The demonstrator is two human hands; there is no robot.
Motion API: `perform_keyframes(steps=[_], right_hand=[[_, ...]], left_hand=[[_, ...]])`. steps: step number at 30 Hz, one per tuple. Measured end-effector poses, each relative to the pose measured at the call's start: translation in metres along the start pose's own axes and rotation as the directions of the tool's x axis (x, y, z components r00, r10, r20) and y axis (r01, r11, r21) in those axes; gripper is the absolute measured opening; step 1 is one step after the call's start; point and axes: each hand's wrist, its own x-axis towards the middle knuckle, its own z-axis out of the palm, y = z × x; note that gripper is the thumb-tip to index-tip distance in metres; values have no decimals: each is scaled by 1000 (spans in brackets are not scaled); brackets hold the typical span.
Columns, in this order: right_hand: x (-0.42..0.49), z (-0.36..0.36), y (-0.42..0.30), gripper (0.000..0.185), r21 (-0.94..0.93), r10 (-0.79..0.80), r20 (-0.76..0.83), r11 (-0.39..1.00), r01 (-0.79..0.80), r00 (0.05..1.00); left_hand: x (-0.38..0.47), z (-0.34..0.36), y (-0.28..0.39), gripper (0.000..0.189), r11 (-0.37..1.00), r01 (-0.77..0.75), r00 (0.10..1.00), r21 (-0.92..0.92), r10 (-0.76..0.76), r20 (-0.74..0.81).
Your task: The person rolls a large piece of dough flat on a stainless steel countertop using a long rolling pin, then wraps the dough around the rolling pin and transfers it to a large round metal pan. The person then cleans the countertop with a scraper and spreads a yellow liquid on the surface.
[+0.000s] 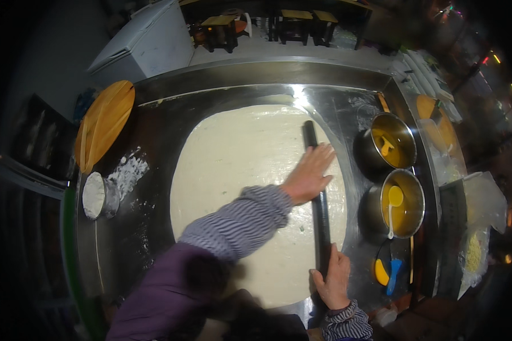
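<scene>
A large rounded sheet of thin, pale dough (239, 157) lies on the dark metal worktop, its surface glossy in places. Lengthwise over the sheet's right side runs a dark rolling pin (321, 226). My left hand (309, 174) rests flat across its upper half, fingers extended, with the left arm reaching over the dough. At the near end, my right hand (335, 277) has its thumb on one side of the pin and its fingers on the other. Part of the near dough edge is hidden by my arm and body.
Two metal pots of yellow liquid, one (394, 140) behind the other (403, 204), stand at right; the nearer holds a ladle (395, 196). A blue-handled tool (393, 277) lies close by. Left are a flour bowl (94, 196), spilled flour (130, 170) and a round wooden board (106, 123).
</scene>
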Motion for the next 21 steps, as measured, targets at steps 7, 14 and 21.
perform_keyframes(steps=[7,14,21], right_hand=[[9,-9,2,68,228,93,-54,970,-78,994],[91,12,-48,68,88,-307,3,948,306,952],[117,12,-23,73,-135,-264,-36,957,257,964]], left_hand=[[40,4,34,70,993,-26,998,-111,19,-64],[-54,-57,-57,66,991,99,971,85,-78,-225],[26,-29,-52,68,994,-28,993,110,41,-113]])
